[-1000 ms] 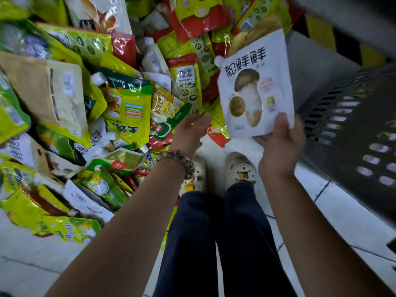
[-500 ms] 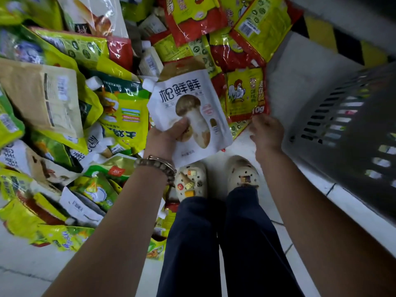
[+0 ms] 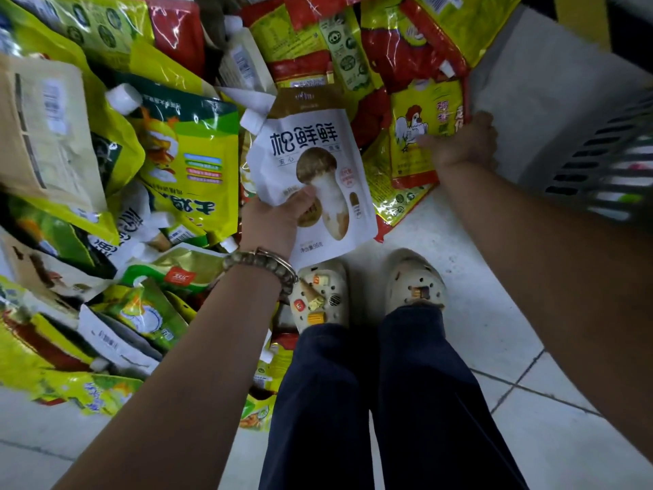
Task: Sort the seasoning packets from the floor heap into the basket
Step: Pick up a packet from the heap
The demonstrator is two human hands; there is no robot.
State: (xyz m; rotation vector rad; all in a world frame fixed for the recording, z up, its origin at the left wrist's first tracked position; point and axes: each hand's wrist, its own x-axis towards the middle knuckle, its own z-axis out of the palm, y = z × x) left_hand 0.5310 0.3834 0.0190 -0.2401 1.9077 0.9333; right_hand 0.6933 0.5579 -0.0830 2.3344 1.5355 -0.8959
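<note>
Progress: early, by the look of it. The heap (image 3: 148, 143) of seasoning packets is large and covers the floor's far and left side.
Basket (image 3: 600, 153): right edge, contents unclear.
Left hand (image 3: 274, 221): pinches white mushroom pouch (image 3: 311, 150) over the heap's near edge.
Right hand (image 3: 463, 145): grips yellow chicken packet (image 3: 422, 125), near the basket.
Room: bare floor tile (image 3: 470, 263) between heap and basket.

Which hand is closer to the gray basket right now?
Right. The right hand grips a rooster packet beside the basket; the left hand holds the mushroom pouch farther away.

basket (image 3: 597, 146) blurred and cut by right edge; fingers of the right grip (image 3: 464, 145) hidden behind chicken packet (image 3: 420, 114)
</note>
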